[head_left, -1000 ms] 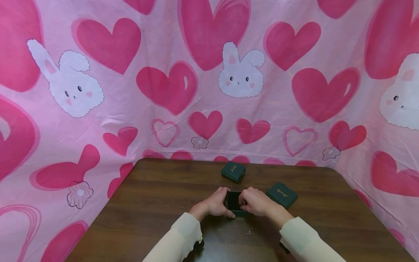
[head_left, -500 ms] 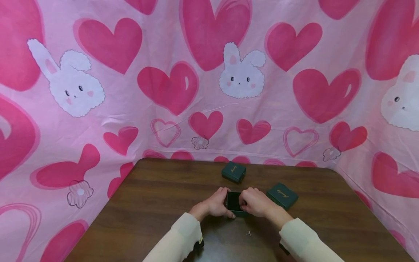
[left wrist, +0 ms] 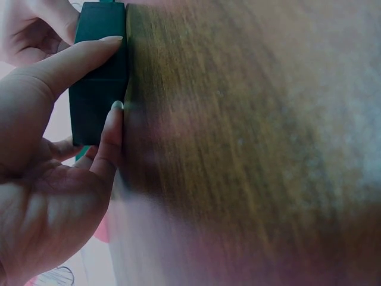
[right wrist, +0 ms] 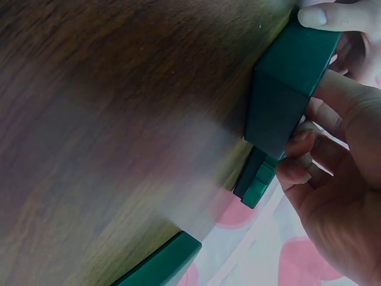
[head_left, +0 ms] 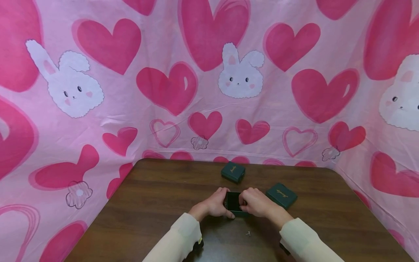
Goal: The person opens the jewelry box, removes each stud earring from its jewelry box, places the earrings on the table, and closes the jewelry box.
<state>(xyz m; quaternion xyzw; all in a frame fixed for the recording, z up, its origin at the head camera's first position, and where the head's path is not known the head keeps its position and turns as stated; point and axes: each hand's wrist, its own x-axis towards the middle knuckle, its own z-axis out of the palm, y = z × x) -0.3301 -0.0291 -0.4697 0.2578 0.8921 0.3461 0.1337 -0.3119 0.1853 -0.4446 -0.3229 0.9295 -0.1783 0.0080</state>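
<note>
In the head view a small dark green jewelry box base [head_left: 240,213] with a black inside [head_left: 233,200] sits uncovered on the table. My left hand [head_left: 215,204] grips its left end, thumb along the near side and fingers at the far side. My right hand [head_left: 256,202] is bent over the box's right part, its fingertips at the black inside; whether they pinch anything is hidden. Seen from the right wrist, its curled fingers [right wrist: 296,173] lie by the box's edge. A tiny silvery piece [head_left: 248,233], too small to identify, lies nearer me on the table.
To the right of the box lies a green lid-like piece [head_left: 282,195] with gold lettering. Farther back stands a green jewelry box [head_left: 233,171], also gold-lettered. Both are on the brown wooden table [head_left: 163,189]. A pink heart-patterned cloth [head_left: 209,105] hangs behind the table.
</note>
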